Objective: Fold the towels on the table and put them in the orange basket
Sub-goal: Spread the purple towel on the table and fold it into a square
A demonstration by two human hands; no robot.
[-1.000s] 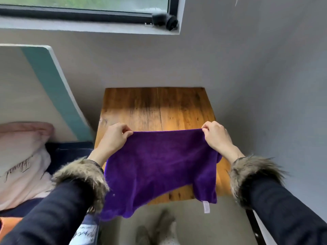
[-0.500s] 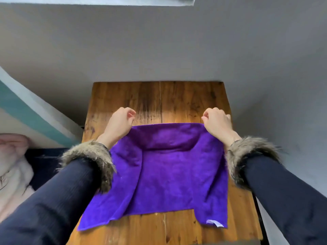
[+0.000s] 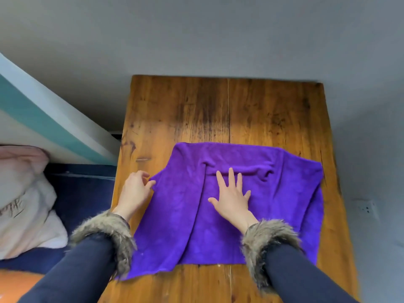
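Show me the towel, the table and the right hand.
towel (image 3: 179,206): head view, flat left part.
table (image 3: 196,110): head view, bare far top.
right hand (image 3: 232,196): head view, back of hand.

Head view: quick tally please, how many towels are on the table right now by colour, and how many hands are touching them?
Purple towel on the wooden table: 1
Towels of any other colour on the table: 0
Hands touching the towel: 2, the left hand at its left edge, the right hand flat on its middle
Total towels on the table: 1
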